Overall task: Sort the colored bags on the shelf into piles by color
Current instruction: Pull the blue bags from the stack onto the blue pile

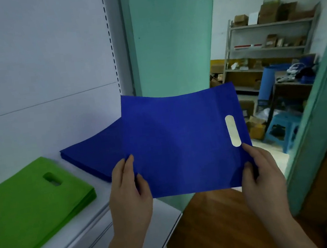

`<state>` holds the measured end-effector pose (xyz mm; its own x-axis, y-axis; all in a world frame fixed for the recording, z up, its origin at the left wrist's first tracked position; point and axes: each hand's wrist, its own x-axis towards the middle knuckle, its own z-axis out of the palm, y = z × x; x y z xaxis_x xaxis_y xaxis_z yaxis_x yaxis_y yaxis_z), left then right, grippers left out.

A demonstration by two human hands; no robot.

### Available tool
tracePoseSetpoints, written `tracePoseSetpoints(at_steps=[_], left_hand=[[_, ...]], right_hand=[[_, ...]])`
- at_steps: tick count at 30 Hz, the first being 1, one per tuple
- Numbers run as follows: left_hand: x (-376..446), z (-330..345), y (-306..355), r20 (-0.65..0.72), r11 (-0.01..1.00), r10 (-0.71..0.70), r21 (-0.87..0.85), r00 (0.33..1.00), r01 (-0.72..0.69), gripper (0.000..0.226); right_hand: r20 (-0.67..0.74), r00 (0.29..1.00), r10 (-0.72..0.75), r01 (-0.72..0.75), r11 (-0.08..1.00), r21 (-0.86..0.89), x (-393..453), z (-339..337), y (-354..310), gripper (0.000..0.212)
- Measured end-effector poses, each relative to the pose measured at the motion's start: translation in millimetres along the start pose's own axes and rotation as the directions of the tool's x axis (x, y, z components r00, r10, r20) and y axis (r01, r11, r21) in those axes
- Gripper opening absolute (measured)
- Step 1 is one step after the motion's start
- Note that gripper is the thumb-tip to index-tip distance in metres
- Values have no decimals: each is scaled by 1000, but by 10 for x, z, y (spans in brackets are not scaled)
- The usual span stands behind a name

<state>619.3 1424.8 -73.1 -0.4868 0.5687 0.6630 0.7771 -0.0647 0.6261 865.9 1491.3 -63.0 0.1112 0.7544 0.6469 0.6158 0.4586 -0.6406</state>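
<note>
Both hands are raised in front of the white shelf (131,229), and between them they hold a single blue bag (182,142) spread flat in the air. Her or his left hand (129,193) pinches the bag's lower left corner, thumb on the near face and fingers curled behind it. On the other side the right hand (263,175) grips the lower right corner the same way, just under the bag's oval handle cutout (233,131), through which the pale floor beyond shows. The bag's far edge sags a little in the middle.

On the shelf, behind and to the left of the held bag, lies a flat blue pile (93,152), partly hidden by the bag. Further left, apart from it, sits a green pile (27,206), its top bag showing its own handle slot.

Past the teal wall (169,39) to the right, a doorway opens onto a storeroom with a metal rack (269,46) loaded with cardboard boxes, a blue plastic stool (283,130) on the floor and a brown wooden surface (215,228) below the hands.
</note>
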Motion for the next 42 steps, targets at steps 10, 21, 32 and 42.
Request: tracePoseSetpoints(at_steps=[10, 21, 32, 42], left_hand=[[631, 187, -321, -205, 959, -62, 260, 977, 116, 45], [1009, 518, -568, -386, 671, -233, 601, 893, 435, 44], [982, 703, -662, -405, 338, -375, 778, 834, 530, 27], [961, 711, -747, -443, 269, -426, 770, 789, 578, 25]], right_hand=[[236, 961, -144, 96, 974, 204, 1062, 1397, 26, 36], [461, 769, -442, 272, 880, 391, 1913, 2714, 95, 35], [585, 631, -508, 288, 855, 432, 2051, 3150, 202, 33], [650, 615, -447, 274, 893, 356, 2034, 3174, 158, 34]])
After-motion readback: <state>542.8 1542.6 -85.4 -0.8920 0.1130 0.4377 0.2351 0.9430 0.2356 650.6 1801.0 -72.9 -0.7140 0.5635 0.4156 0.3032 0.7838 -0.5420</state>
